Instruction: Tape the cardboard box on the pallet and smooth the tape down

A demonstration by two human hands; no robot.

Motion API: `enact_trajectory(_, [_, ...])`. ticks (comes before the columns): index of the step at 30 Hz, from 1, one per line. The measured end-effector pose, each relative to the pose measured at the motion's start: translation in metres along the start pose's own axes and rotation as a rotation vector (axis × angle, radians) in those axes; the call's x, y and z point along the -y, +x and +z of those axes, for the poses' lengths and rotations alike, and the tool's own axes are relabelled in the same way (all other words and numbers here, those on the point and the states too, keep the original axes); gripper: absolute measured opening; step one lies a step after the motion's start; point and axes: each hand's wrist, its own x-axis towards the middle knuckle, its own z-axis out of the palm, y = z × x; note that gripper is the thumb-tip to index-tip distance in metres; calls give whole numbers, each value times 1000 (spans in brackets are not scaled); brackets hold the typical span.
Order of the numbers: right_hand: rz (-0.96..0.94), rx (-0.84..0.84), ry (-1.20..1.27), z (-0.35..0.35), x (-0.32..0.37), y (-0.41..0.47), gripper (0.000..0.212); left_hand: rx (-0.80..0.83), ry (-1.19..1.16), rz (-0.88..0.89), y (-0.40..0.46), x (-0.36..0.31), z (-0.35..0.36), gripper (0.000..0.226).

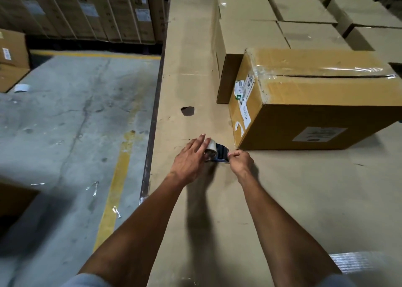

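Observation:
A brown cardboard box (315,95) with glossy clear tape along its top seam and labels on its left side sits on the cardboard-covered pallet (187,58). Just in front of its near left corner lies a blue tape dispenser (220,154) carrying a tape roll (211,146). My left hand (189,160) rests over the roll with its fingers spread. My right hand (240,160) pinches the dispenser's right end, close to the box's bottom corner.
More cardboard boxes (250,32) are stacked behind and to the right. The sheet has a torn hole (187,110). Left of the pallet is concrete floor with a yellow line (117,184), a loose tape roll (21,88) and tall cartons (87,10).

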Motion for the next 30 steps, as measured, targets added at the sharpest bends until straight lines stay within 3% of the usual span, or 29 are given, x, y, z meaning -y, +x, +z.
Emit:
enact_trajectory(8, [19, 30, 113, 4, 0, 0, 21, 12, -24, -11, 1, -12, -7, 66])
enact_trajectory(11, [13, 6, 103, 5, 5, -1, 15, 9, -14, -13, 1, -12, -6, 69])
enact_trajectory(15, [22, 2, 66, 10, 6, 1, 25, 6, 8, -8, 2, -8, -5, 73])
enact_trajectory(19, [18, -9, 79, 6, 7, -2, 22, -23, 30, 8, 4, -8, -5, 63])
enact_trajectory(22, [9, -21, 75, 3, 12, -4, 7, -102, -37, -58, 11, -19, -4, 58])
enact_trajectory(30, [19, -32, 61, -1, 14, -3, 13, -231, -230, -318, 32, -40, 9, 54])
